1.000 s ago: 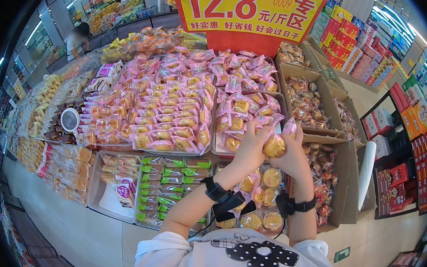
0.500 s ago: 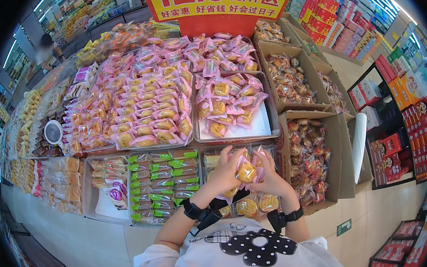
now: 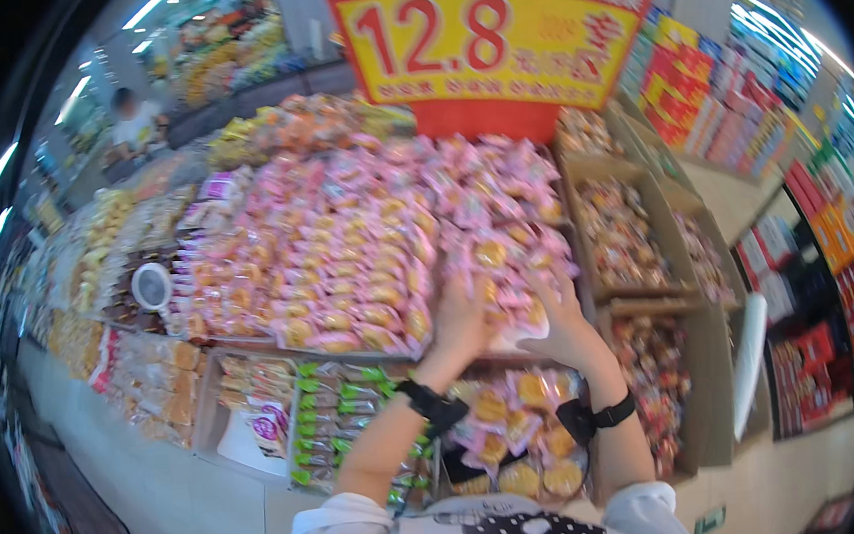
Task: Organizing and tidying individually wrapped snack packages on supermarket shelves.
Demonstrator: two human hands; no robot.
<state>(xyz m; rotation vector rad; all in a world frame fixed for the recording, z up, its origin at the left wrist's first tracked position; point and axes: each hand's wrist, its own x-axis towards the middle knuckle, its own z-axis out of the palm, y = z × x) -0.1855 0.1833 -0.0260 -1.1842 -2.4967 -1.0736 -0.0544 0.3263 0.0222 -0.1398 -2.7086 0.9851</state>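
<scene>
My left hand (image 3: 459,322) and right hand (image 3: 569,331) stand apart at the near part of the tray (image 3: 508,343); pink-wrapped cakes (image 3: 490,254) lie heaped in it, between and beyond them. Through the blur I cannot tell whether either grip closes on a packet.

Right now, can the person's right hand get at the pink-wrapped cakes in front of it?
Probably yes: the right hand is right by the pink-wrapped cakes, fingers spread, and nothing seems to cover them from above. Blur hides whether it touches any.
</scene>
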